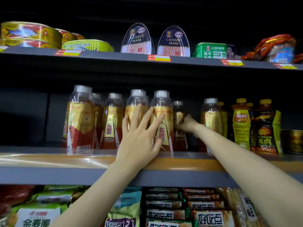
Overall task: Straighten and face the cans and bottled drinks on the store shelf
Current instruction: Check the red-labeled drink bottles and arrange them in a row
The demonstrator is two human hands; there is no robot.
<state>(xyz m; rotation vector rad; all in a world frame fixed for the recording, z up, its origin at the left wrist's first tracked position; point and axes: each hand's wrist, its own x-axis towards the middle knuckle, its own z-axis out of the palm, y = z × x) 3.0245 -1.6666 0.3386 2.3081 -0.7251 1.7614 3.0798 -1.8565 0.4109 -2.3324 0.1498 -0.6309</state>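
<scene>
Progress: middle shelf point(49, 158) partly faced — front bottles stood upright, gap beside set-back bottle point(179, 126) unfilled | Materials: smooth clear plastic bottles, domed caps, glossy red-gold labels | left hand point(139, 136) fingers spread flat on front bottle point(161, 122) | right hand point(186, 123) reached the set-back bottle — finger state unclear.

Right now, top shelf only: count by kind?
Round flat tins: 5
Canned ham tins: 2
Green tin: 1
Red snack bag: 1
Total: 9
</scene>
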